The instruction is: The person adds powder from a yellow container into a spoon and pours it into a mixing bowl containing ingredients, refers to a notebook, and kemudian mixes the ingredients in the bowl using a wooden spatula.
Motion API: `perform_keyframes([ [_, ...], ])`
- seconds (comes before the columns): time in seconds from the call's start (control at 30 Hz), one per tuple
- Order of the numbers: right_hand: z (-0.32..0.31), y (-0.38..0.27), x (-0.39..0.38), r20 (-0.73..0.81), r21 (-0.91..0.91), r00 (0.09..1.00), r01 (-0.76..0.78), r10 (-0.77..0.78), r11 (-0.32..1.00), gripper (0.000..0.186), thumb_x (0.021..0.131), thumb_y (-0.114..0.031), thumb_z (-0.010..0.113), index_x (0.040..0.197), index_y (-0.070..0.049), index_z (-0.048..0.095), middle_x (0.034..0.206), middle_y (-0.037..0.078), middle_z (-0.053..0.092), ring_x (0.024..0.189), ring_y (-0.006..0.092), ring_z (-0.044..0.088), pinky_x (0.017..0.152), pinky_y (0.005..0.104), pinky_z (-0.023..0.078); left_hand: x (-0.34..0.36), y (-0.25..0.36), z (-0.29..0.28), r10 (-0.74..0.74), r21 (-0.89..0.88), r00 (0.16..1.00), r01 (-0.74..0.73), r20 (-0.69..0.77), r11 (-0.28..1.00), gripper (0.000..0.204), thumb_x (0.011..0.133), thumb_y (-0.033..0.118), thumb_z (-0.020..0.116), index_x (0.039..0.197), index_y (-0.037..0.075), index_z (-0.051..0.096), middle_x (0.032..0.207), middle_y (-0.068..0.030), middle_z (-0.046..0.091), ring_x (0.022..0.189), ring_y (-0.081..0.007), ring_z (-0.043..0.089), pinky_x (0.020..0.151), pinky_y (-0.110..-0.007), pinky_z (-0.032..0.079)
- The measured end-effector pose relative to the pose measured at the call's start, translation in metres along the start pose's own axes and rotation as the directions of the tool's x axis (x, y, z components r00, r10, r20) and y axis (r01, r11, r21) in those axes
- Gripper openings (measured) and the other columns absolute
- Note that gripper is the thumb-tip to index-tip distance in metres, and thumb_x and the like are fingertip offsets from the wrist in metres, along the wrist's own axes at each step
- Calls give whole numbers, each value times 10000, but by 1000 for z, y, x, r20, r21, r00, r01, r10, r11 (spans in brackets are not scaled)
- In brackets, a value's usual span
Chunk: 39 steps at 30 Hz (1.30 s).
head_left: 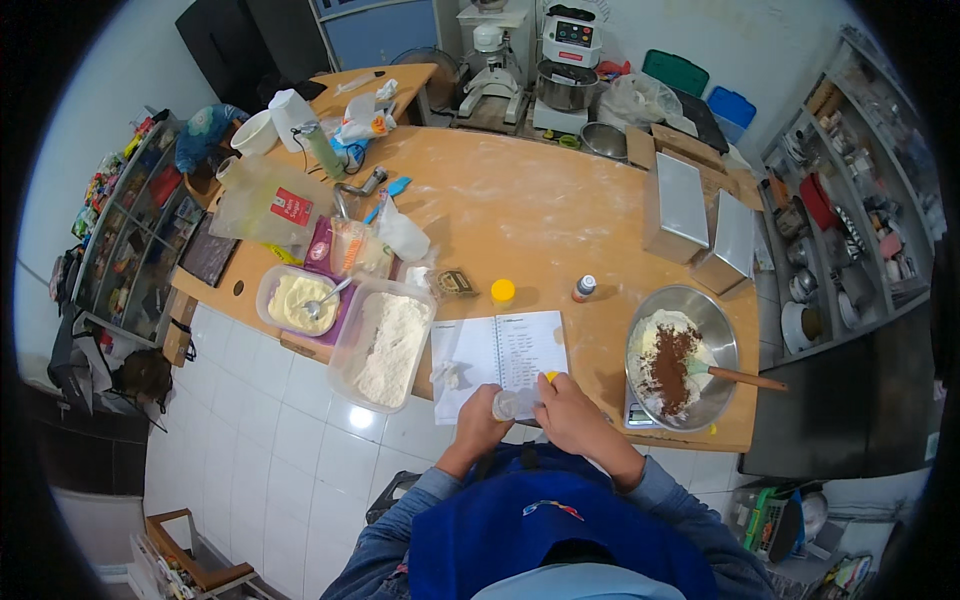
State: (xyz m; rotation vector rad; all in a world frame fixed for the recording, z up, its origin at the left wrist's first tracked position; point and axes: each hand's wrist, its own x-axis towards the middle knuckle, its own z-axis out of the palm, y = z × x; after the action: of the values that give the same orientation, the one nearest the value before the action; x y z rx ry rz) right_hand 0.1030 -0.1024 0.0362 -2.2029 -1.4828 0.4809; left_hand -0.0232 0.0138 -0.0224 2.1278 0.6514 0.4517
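Note:
At the table's near edge, my left hand (480, 422) is closed around a small clear jar (506, 405) with its mouth tipped toward my right hand. My right hand (580, 420) pinches a yellow cap (549, 377), apart from the jar. Both are over the lower part of an open spiral notebook (535, 340) with handwriting. Beyond the notebook stand a yellow-capped jar (503, 292) and a small dark-labelled bottle (583, 288). To the right, a steel bowl (722, 330) on a scale (638, 415) holds white and brown powder, with a wooden-handled spatula (745, 378) leaning in it.
Left of the notebook are a tub of flour (343, 350) and a tub of pale cream (266, 300) with a spoon (316, 306). Bags, a sugar container (250, 205) and a hand mixer (372, 182) crowd the far left. Metal loaf tins (675, 205) stand at far right.

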Motion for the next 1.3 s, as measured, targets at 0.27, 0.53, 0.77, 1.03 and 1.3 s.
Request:
perform_keyframes([
  [0.27, -45, -29, -2, 341, -190, 909, -182, 238, 965, 363, 803, -268, 442, 990, 41, 474, 918, 238, 514, 803, 327, 547, 650, 420, 437, 12, 7, 9, 174, 35, 984, -172, -48, 984, 316, 592, 88, 649, 864, 58, 490, 795, -129, 532, 758, -321, 520, 629, -388, 425],
  [0.53, -27, -8, -18, 42, -104, 985, -164, 169, 981, 266, 787, -198, 456, 879, 46, 510, 857, 221, 511, 801, 333, 529, 655, 405, 438, 19, 11, 20, 264, 140, 964, -259, -19, 956, 272, 609, 68, 618, 852, 43, 498, 827, -129, 545, 767, -309, 533, 629, -375, 444],
  [0.77, -11, 5, -18, -124, -199, 983, -159, 137, 967, 141, 709, -53, 474, 745, 46, 567, 825, 213, 509, 764, 340, 520, 652, 416, 429, 22, 27, 23, 302, 235, 949, -315, 90, 919, 282, 607, 60, 583, 876, 22, 503, 851, -127, 550, 770, -294, 539, 629, -369, 452],
  [1.03, 3, 22, -17, -177, -83, 979, -118, 102, 990, 110, 657, -45, 511, 702, 5, 597, 803, 179, 531, 748, 320, 543, 619, 396, 442, 28, 34, 34, 415, 289, 896, -444, 158, 848, 178, 608, 44, 526, 775, 46, 466, 729, -87, 485, 672, -257, 507, 540, -351, 433],
  [1.3, -16, 42, -23, -34, 91, 997, -67, 71, 994, 113, 673, -101, 536, 673, -10, 604, 716, 180, 540, 707, 322, 534, 622, 403, 425, 33, 39, 42, 402, 253, 899, -436, 173, 864, 239, 611, 65, 562, 836, 37, 487, 796, -99, 520, 725, -267, 525, 571, -354, 446],
])
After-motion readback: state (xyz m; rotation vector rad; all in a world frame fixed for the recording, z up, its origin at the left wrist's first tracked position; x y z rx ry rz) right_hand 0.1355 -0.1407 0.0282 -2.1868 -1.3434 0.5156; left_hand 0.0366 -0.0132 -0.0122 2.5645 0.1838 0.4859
